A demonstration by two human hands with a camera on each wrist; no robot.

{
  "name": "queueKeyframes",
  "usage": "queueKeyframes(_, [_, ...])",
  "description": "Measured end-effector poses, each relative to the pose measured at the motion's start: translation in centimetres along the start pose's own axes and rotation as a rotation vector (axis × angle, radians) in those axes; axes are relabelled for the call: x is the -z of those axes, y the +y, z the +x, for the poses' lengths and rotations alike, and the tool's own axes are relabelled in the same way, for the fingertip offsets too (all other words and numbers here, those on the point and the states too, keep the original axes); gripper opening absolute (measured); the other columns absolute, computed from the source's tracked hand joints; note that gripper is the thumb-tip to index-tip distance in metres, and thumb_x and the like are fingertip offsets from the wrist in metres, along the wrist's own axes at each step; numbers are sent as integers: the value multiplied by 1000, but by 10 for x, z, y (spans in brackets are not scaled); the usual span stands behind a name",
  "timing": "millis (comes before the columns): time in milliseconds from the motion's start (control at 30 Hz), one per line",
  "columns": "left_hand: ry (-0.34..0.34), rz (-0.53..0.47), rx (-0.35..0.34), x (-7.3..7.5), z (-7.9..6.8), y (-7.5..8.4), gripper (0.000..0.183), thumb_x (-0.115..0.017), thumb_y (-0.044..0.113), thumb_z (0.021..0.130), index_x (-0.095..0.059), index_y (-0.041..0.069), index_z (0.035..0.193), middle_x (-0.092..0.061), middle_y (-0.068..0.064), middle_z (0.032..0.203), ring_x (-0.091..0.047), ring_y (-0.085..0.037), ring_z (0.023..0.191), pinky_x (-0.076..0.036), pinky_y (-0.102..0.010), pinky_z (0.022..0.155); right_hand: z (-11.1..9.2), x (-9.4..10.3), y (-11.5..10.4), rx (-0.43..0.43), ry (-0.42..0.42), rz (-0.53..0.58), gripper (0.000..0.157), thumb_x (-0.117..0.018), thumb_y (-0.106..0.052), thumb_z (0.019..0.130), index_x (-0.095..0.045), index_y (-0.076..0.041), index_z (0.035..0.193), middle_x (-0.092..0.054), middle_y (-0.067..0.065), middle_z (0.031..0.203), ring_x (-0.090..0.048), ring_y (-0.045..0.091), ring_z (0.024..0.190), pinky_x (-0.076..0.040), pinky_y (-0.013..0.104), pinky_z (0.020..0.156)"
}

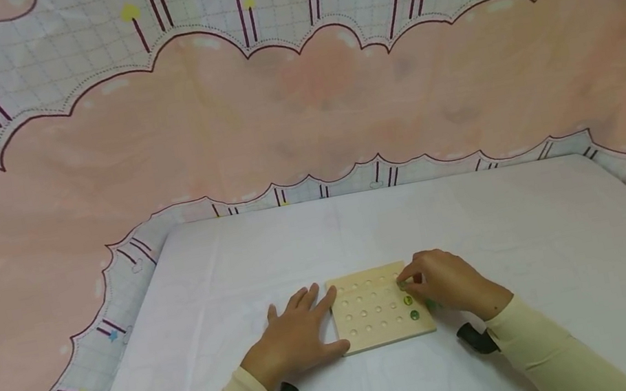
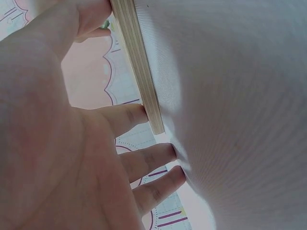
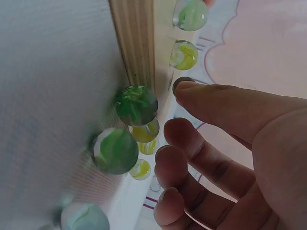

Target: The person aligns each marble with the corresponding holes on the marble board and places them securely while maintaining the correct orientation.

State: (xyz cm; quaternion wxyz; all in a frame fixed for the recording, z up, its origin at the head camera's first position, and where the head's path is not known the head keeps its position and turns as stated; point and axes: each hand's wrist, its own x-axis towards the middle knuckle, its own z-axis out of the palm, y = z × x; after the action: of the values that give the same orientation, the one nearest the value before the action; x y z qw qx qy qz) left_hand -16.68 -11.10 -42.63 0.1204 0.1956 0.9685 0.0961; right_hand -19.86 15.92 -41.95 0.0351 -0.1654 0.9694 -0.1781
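A pale wooden board (image 1: 371, 311) with rows of round hollows lies on the white cloth. In its right column sit a yellow-streaked glass marble (image 1: 408, 301) and a green one (image 1: 414, 315). My left hand (image 1: 291, 339) spreads its fingers at the board's left side, with the index fingertip and thumb touching its edge. Over the upper right of the board, my right hand (image 1: 450, 279) pinches a marble between thumb and fingertips. In the right wrist view the thumb covers most of that marble (image 3: 181, 82).
Loose marbles lie on the cloth along the board's right side, among them a dark green marble (image 3: 137, 105), a lighter green marble (image 3: 116, 150) and a pale marble (image 3: 85, 220). My right hand mostly hides them in the head view. Behind the table (image 1: 381, 225) hangs a patterned curtain (image 1: 299, 114).
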Motion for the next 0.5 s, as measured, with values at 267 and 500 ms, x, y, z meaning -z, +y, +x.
queueKeyframes(267, [1, -2, -6, 0, 0, 0, 86, -54, 69, 76, -23, 31, 146, -25, -4, 152, -23, -27, 140, -19, -73, 98, 1, -2, -1, -37, -20, 12, 17, -71, -14, 78, -75, -18, 94, -55, -7, 71, -46, 10, 62, -38, 23, 52])
queueKeyframes(500, [1, 2, 2, 1, -1, 0, 87, -53, 70, 76, -23, 31, 146, -25, -4, 152, -23, -27, 140, -19, -73, 98, 2, -4, -2, -36, -16, 8, 17, -71, -15, 78, -75, -19, 94, -53, -7, 69, -45, 10, 60, -37, 22, 51])
